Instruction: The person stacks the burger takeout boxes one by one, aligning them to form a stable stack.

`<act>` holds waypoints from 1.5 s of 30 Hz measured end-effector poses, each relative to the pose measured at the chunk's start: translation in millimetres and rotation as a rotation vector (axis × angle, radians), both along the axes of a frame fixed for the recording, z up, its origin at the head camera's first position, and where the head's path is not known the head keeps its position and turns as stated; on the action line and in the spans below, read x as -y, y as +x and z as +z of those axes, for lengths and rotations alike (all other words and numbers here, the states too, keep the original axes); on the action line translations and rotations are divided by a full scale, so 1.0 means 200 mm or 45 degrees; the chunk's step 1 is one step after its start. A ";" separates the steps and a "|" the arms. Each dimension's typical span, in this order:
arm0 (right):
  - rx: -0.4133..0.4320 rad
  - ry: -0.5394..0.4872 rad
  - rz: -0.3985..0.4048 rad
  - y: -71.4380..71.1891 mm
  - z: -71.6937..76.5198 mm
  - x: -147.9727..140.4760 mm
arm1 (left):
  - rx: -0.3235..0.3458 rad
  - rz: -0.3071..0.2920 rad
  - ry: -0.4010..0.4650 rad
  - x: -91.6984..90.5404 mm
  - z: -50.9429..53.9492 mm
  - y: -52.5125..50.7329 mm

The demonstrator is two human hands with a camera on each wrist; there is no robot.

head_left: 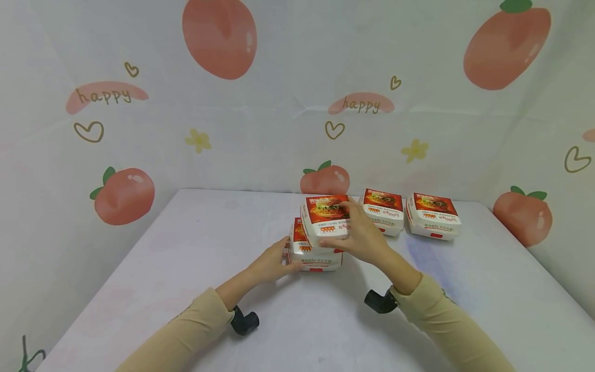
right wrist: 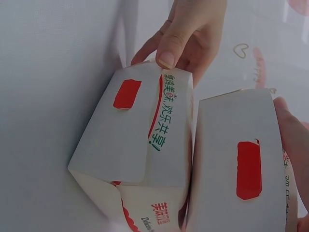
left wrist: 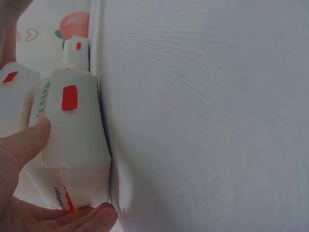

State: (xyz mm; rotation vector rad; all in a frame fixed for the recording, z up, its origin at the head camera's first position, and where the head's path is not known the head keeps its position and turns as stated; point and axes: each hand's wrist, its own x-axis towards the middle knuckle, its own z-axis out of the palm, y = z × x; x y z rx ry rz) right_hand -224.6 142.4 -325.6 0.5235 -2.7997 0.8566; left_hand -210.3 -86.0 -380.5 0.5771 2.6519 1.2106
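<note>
In the head view, the right hand [head_left: 363, 235] grips a white and red burger box [head_left: 325, 217] from its right side, thumb on the near face. That box sits over a second box [head_left: 321, 262], touching or just above its top; which one is unclear. My left hand [head_left: 271, 262] holds the lower box at its left side, thumb at the near corner. In the left wrist view the left hand [left wrist: 29, 179] has its thumb on the lower box [left wrist: 77, 125]. The right wrist view shows the lower box [right wrist: 140, 130] beside the upper box [right wrist: 231, 159], their faces close together.
Two more burger boxes stand at the back right of the white table [head_left: 186, 310], one [head_left: 382, 212] just beyond the right hand and another [head_left: 433, 216] farther right. A printed cloth wall [head_left: 260, 134] rises behind the table.
</note>
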 end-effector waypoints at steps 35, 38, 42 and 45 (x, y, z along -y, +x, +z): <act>0.165 -0.049 0.133 0.04 0.03 -0.08 | 0.012 0.037 -0.023 -0.01 0.00 -0.01; 0.151 -0.048 0.131 0.03 0.03 -0.08 | 0.012 0.053 -0.024 -0.01 0.00 -0.01; 0.139 -0.069 0.135 0.03 0.02 -0.09 | 0.028 0.071 -0.023 -0.02 0.00 -0.01; 0.129 -0.090 0.143 0.03 0.01 -0.08 | 0.045 0.077 -0.022 -0.02 0.00 -0.01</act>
